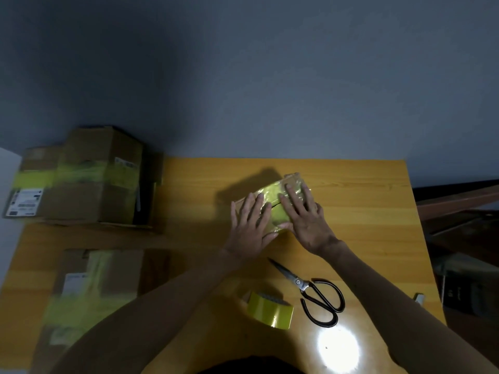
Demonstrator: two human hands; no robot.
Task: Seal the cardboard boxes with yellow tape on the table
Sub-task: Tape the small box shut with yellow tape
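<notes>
Cardboard box [294,180] near the table's [364,211] far edge: left hand [251,225] and right hand [306,215] are pressing flat, gripping nothing, ideally smoothing yellow tape [270,192] outward.

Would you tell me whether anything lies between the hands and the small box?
Nothing visible does: the left hand and right hand lie flat on the box, on its yellow tape.

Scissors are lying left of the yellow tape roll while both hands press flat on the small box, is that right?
Not quite. The head view shows the scissors lying right of the yellow tape roll, not left. The left hand and right hand do press flat on the small box.
</notes>
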